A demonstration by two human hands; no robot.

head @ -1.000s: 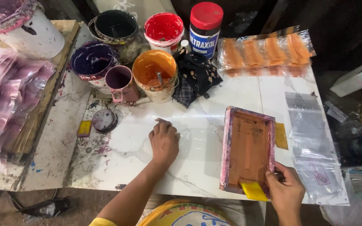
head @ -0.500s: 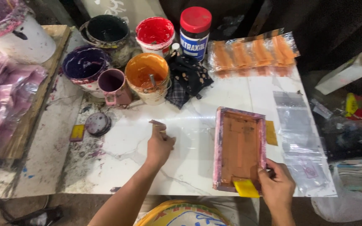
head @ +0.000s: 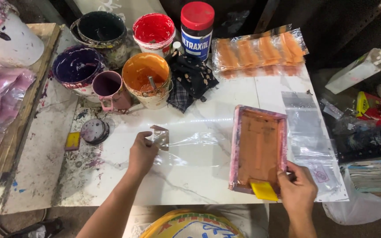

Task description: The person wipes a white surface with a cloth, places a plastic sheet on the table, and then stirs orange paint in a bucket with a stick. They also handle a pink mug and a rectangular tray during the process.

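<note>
Two bare hands at work over a white marble-patterned table. Left hand lying on a clear plastic bag spread flat near the table's middle, fingers curled together and pinching the bag's upper left corner, lifted slightly off the surface. Right hand at the near right corner of a pink-framed printing screen, fingers wrapped around the frame edge, thumb just beside a yellow squeegee resting on the frame's lower end; whether the hand grips the squeegee too, impossible to tell. Screen mesh stained orange-brown, frame lying flat just right of the clear bag. More clear bags stacked flat to the right of the screen, touching its edge. Along the far side, an orange paint tub with a stick in it, a purple mug, a purple bucket, a dark bucket, a red paint tub and a red-lidded jar. Dark patterned cloth crumpled between the orange tub and the jar. Packet of orange items in plastic at the far right. Small round lid and a yellow block on the stained left part of the table, well apart from the left hand.
</note>
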